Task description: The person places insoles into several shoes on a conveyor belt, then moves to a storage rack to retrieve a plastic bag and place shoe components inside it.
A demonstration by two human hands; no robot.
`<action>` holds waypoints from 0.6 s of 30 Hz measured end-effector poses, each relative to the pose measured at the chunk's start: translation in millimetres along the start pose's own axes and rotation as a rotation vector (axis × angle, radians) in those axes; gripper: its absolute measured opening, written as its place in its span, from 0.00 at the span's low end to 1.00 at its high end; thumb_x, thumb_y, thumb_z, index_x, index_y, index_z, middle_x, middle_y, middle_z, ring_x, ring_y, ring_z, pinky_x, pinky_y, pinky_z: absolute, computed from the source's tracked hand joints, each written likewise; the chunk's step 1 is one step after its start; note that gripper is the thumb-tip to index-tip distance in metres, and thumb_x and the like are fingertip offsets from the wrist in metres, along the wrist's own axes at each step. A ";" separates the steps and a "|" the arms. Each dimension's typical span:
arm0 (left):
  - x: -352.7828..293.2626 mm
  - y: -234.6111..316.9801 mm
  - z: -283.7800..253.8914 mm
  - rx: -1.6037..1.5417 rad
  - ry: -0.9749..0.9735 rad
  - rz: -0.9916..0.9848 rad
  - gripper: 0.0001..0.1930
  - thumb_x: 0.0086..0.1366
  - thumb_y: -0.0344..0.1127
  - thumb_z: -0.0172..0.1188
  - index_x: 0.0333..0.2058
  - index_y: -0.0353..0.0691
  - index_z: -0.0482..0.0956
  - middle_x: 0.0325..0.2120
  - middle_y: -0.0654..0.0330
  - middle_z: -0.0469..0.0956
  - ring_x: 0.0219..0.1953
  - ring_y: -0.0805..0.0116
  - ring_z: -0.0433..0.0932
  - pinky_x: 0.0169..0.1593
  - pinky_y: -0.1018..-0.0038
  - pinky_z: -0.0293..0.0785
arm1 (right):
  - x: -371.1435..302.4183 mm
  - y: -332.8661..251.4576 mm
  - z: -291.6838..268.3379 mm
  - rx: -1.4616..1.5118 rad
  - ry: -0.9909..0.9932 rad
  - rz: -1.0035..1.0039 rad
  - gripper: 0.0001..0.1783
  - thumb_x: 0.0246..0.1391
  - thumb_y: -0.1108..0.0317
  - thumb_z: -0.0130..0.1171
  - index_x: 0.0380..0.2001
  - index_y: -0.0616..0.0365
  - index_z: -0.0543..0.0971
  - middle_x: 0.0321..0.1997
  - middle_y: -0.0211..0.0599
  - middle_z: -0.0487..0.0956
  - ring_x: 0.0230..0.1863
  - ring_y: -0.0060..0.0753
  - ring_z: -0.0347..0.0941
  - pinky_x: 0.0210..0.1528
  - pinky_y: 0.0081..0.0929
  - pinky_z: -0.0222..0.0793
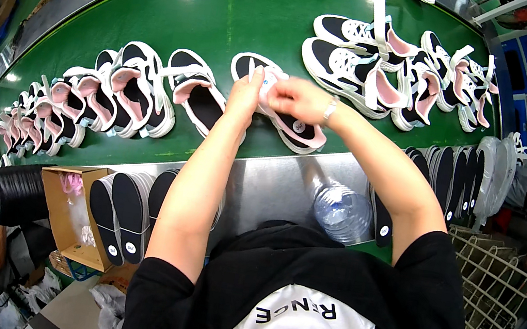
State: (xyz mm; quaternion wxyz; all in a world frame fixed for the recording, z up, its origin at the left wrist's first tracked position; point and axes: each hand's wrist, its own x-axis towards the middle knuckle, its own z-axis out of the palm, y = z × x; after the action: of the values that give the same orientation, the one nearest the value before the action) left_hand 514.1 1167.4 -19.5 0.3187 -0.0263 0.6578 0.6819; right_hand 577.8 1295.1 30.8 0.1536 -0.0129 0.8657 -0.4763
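2 hands (244, 96) (300, 99) on 1 sneaker (293, 128)

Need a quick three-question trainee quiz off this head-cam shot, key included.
1. True or false: the left hand and the right hand are both at the same shoe.
2. In the picture, where is the clear plastic bottle relative to the cardboard box? A: to its left. B: to its right. C: inside it.
3. Fill in: the work surface under the shoe is ____ in colour.

Key: 1 true; 2 B; 3 green.
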 end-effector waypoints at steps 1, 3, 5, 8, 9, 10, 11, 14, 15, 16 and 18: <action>-2.0 1.3 0.1 0.066 -0.002 0.023 0.22 0.59 0.49 0.45 0.32 0.31 0.73 0.27 0.56 0.75 0.29 0.70 0.72 0.33 0.76 0.66 | -15.4 -3.6 -4.7 0.149 -0.086 -0.104 0.04 0.45 0.68 0.49 0.25 0.56 0.71 0.23 0.32 0.70 0.29 0.25 0.65 0.35 0.22 0.62; 9.3 -11.8 -8.3 0.342 0.059 0.252 0.21 0.58 0.48 0.45 0.30 0.32 0.74 0.24 0.52 0.75 0.28 0.66 0.74 0.32 0.74 0.67 | -55.3 -19.0 -17.1 0.193 -0.027 -0.259 0.04 0.44 0.70 0.50 0.23 0.58 0.68 0.22 0.28 0.68 0.27 0.21 0.63 0.33 0.21 0.61; -4.3 17.6 -2.3 0.662 0.059 0.333 0.17 0.59 0.45 0.47 0.30 0.34 0.73 0.17 0.55 0.71 0.21 0.70 0.69 0.26 0.73 0.64 | -103.2 -21.7 -32.4 0.283 -0.016 -0.067 0.03 0.44 0.73 0.50 0.23 0.60 0.69 0.21 0.29 0.70 0.25 0.20 0.65 0.32 0.20 0.63; 1.6 40.6 -12.0 0.886 0.088 0.777 0.09 0.55 0.36 0.48 0.26 0.38 0.75 0.21 0.52 0.73 0.26 0.53 0.72 0.32 0.64 0.67 | -167.2 -18.8 -32.0 0.126 0.046 -0.028 0.02 0.42 0.75 0.52 0.22 0.61 0.71 0.23 0.34 0.74 0.25 0.29 0.70 0.29 0.23 0.65; 4.4 46.7 -17.7 0.957 0.041 0.693 0.09 0.54 0.36 0.50 0.30 0.38 0.75 0.25 0.51 0.73 0.31 0.52 0.71 0.34 0.64 0.66 | -182.0 -12.9 -25.0 -0.012 0.067 -0.042 0.03 0.39 0.73 0.52 0.22 0.58 0.73 0.22 0.33 0.74 0.27 0.33 0.70 0.33 0.28 0.64; 5.8 45.1 -15.4 1.043 0.196 0.798 0.10 0.53 0.35 0.51 0.33 0.38 0.73 0.29 0.51 0.72 0.34 0.52 0.70 0.37 0.63 0.65 | -199.8 -8.0 -10.7 -0.300 0.092 0.004 0.04 0.38 0.73 0.52 0.22 0.56 0.73 0.21 0.31 0.73 0.28 0.33 0.69 0.36 0.29 0.62; 0.0 45.2 -15.2 1.127 0.369 0.902 0.12 0.52 0.35 0.52 0.36 0.38 0.71 0.32 0.52 0.72 0.37 0.52 0.68 0.40 0.62 0.63 | -213.5 -5.3 4.1 -0.587 0.110 0.041 0.05 0.37 0.72 0.52 0.23 0.53 0.74 0.21 0.29 0.73 0.29 0.33 0.69 0.38 0.30 0.60; -36.4 41.4 6.5 1.083 0.292 1.057 0.16 0.51 0.33 0.54 0.40 0.37 0.67 0.39 0.53 0.67 0.43 0.54 0.63 0.47 0.63 0.56 | -235.0 3.4 26.3 -0.644 0.086 0.082 0.07 0.37 0.69 0.52 0.25 0.50 0.75 0.24 0.27 0.72 0.31 0.30 0.68 0.40 0.30 0.57; -50.1 38.0 8.6 1.072 0.076 0.944 0.19 0.50 0.36 0.55 0.41 0.38 0.66 0.40 0.53 0.66 0.45 0.55 0.62 0.47 0.64 0.56 | -234.4 4.1 23.0 -0.644 0.096 0.086 0.07 0.37 0.69 0.52 0.25 0.50 0.75 0.24 0.27 0.72 0.31 0.30 0.68 0.40 0.30 0.57; -63.5 17.7 6.4 1.250 0.130 1.003 0.22 0.49 0.42 0.56 0.42 0.40 0.66 0.42 0.55 0.64 0.47 0.57 0.60 0.49 0.62 0.54 | -229.9 4.8 16.2 -0.646 0.175 0.060 0.07 0.37 0.69 0.52 0.26 0.50 0.75 0.24 0.27 0.72 0.31 0.30 0.68 0.39 0.30 0.58; -89.8 5.0 5.8 1.447 0.088 0.636 0.30 0.44 0.51 0.59 0.45 0.44 0.65 0.46 0.56 0.62 0.50 0.56 0.59 0.49 0.53 0.52 | -218.8 9.5 -5.9 -0.598 0.258 0.067 0.08 0.39 0.68 0.53 0.28 0.51 0.74 0.26 0.29 0.72 0.33 0.32 0.68 0.36 0.32 0.60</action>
State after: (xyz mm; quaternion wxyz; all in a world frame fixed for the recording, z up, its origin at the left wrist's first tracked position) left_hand 585.4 1137.0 26.5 0.0200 0.3497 0.9259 0.1414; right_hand 785.7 1342.1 81.4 0.0480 0.0316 0.9794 -0.1934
